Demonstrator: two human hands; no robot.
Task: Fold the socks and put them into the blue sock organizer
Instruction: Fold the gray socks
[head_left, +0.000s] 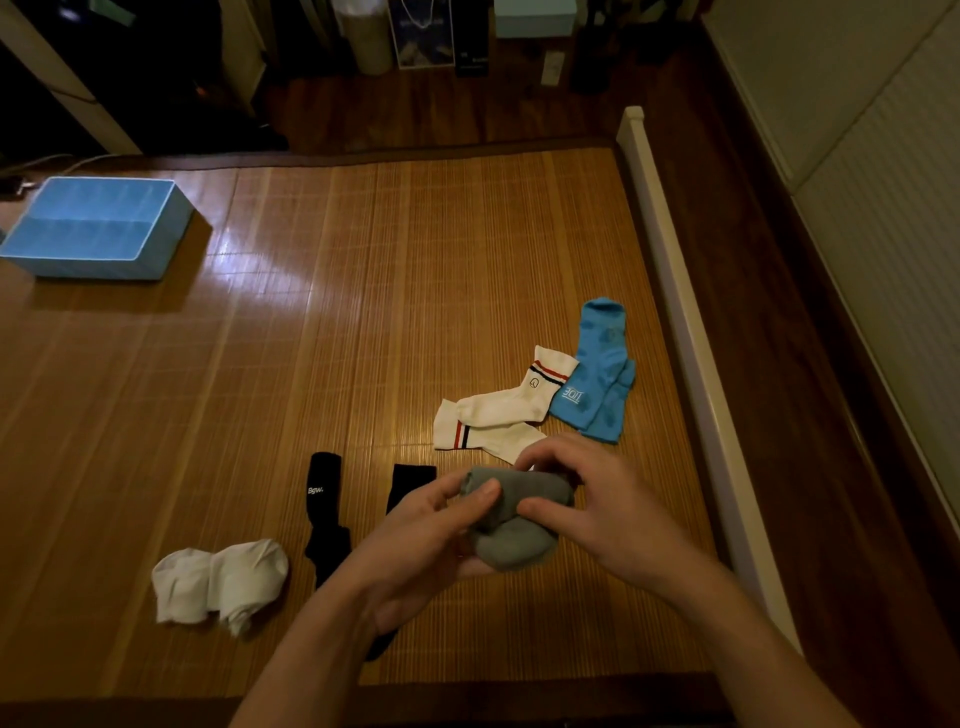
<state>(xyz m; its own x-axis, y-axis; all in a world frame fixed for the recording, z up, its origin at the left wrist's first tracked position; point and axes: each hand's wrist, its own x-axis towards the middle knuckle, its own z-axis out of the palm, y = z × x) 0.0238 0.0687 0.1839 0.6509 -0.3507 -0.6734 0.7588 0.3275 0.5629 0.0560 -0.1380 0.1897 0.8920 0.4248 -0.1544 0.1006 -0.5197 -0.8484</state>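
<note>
Both my hands are holding a rolled grey sock bundle above the near right part of the bamboo mat. My left hand is cupping the bundle from below, with its thumb pressing on top. My right hand is curling its fingers and thumb round the bundle's right end.

The blue sock organizer is standing at the mat's far left corner, well apart from the bundle. A pair of blue socks is lying near the mat's right edge, with a pair of white striped socks overlapping it on the left. Two black socks are lying partly under my left forearm. A pair of plain white socks is lying crumpled toward the near left.
</note>
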